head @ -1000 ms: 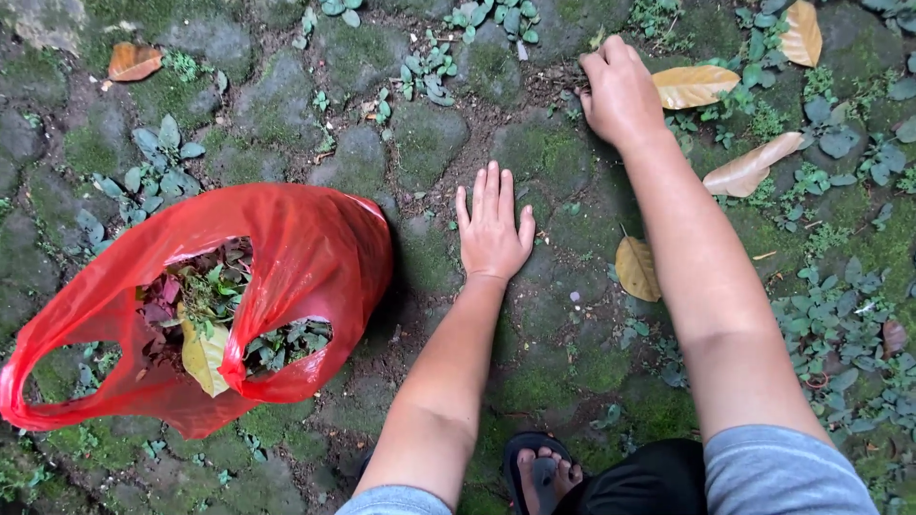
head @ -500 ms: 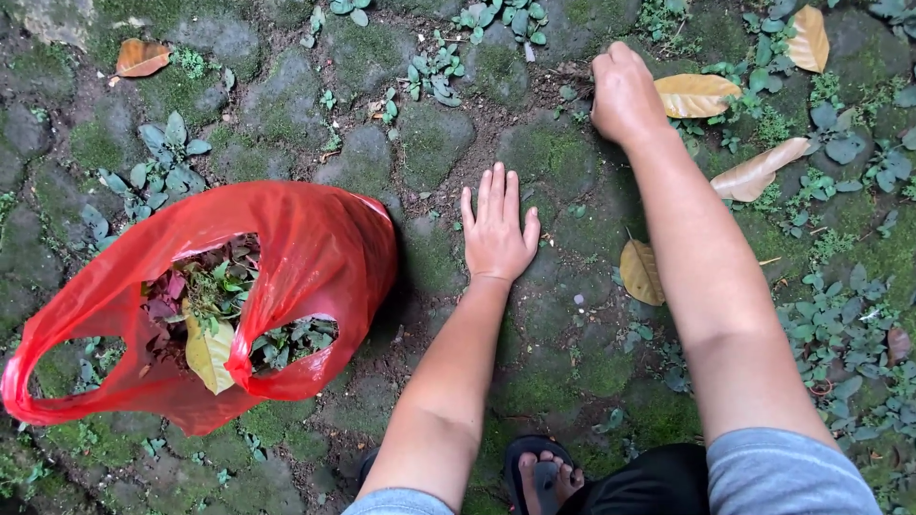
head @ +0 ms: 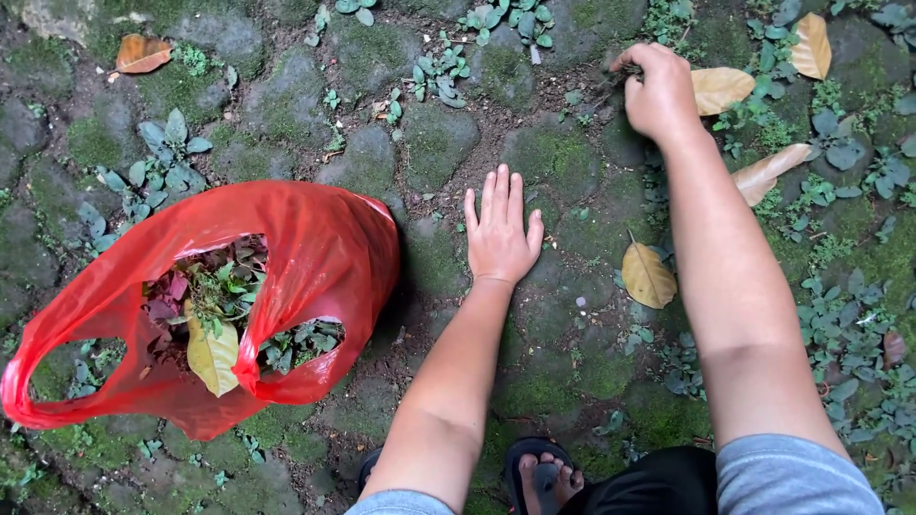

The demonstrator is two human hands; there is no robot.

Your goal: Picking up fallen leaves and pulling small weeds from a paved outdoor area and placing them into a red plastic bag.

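Single head-worn camera, looking steeply down at mossy stone ground from close range.

The view faces nearly straight down and slightly forward from above the person's body. Both forearms enter from the bottom edge; a sandalled foot (head: pixel 541 474) sits at the bottom centre, directly beneath the lens. The left hand (head: pixel 499 229) lies mid-frame, the right hand (head: pixel 658 92) near the top edge, the red plastic bag (head: pixel 315 257) at left. Only this one view is supplied, so no overlap between views applies.

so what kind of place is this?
Likely an outdoor garden path or yard: mossy paving stones with small weeds in the gaps, dry fallen leaves, and a red plastic bag filled with pulled plants.
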